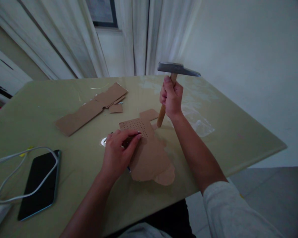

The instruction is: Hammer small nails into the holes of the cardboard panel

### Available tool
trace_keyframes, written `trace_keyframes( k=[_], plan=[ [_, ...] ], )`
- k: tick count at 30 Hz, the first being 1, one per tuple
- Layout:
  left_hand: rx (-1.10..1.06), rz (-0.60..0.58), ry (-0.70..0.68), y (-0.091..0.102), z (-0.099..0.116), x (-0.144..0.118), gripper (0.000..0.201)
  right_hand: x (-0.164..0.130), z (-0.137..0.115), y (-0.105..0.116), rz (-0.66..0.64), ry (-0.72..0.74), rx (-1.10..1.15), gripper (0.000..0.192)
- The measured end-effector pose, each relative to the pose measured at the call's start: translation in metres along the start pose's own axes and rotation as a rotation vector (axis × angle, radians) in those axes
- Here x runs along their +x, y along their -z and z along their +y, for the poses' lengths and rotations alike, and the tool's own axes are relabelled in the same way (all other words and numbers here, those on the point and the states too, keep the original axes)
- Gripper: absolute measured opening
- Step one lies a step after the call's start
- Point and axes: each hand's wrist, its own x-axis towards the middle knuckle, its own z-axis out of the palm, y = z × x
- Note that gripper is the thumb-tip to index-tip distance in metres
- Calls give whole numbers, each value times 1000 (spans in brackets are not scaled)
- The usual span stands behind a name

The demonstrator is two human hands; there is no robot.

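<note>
My right hand (pixel 171 96) grips the wooden handle of a hammer (pixel 177 69), raised upright above the table with its steel head on top. My left hand (pixel 119 150) rests on a flat brown cardboard piece (pixel 149 155) dotted with rows of small holes, and pinches a small dark tool against the sheet near the holes. The tool's tip is hidden under my fingers. The hammer stands to the right of and behind the cardboard.
A long cardboard strip (pixel 89 110) with a small scrap beside it lies further back. A black phone (pixel 39 183) and a white cable (pixel 12 180) lie at the front left. Clear plastic film (pixel 200 124) sits at the right. The table edge (pixel 258 157) drops off on the right.
</note>
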Motion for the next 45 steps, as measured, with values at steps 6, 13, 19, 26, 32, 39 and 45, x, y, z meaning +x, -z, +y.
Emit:
trace_keyframes(
  k=[6, 13, 19, 26, 32, 39, 45],
  plan=[
    [15, -12, -30, 0, 0, 0, 14, -1, -19, -1, -168, -129, 14, 70],
    [59, -23, -68, -1, -1, -1, 14, -22, -89, 36, -594, -51, -267, 62],
    [35, -14, -44, -2, -1, 0, 14, -39, -132, 51, -941, 49, -835, 44],
    [17, -16, -26, -1, -1, 0, 17, -41, -123, 42, -932, 85, -920, 42],
    [20, -8, -68, 0, -1, -1, 14, -44, -123, 38, -1008, 84, -910, 43],
    [25, -11, -72, 1, 1, -1, 13, -49, -125, 33, -1044, 84, -887, 33],
    [43, -19, -88, 1, 1, -2, 14, -51, -125, 31, -1059, 75, -903, 29]
  ],
)
